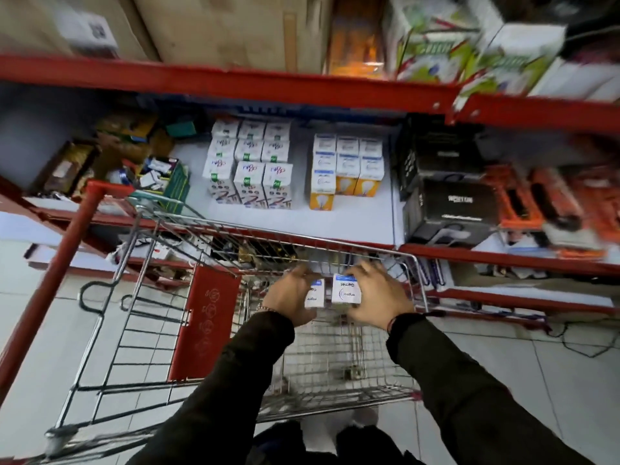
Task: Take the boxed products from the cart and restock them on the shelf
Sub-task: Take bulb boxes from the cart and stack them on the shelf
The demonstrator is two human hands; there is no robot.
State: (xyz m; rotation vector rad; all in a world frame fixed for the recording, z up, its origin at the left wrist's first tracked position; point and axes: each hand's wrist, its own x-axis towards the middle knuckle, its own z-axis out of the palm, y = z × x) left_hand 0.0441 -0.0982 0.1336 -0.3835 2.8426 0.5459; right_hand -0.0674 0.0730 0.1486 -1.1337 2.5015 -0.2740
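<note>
Both my hands reach down into the wire shopping cart in front of the shelf. My left hand grips a white and blue bulb box. My right hand grips a second white and blue bulb box right beside the first. The two boxes touch near the cart's far end. On the white shelf beyond the cart stand a block of white bulb boxes and a group of white, blue and yellow bulb boxes.
The cart's red child-seat flap stands at the left of the basket. A red upright post slants past the cart's left. Black boxes and orange packs fill the shelf to the right. Cardboard cartons sit above.
</note>
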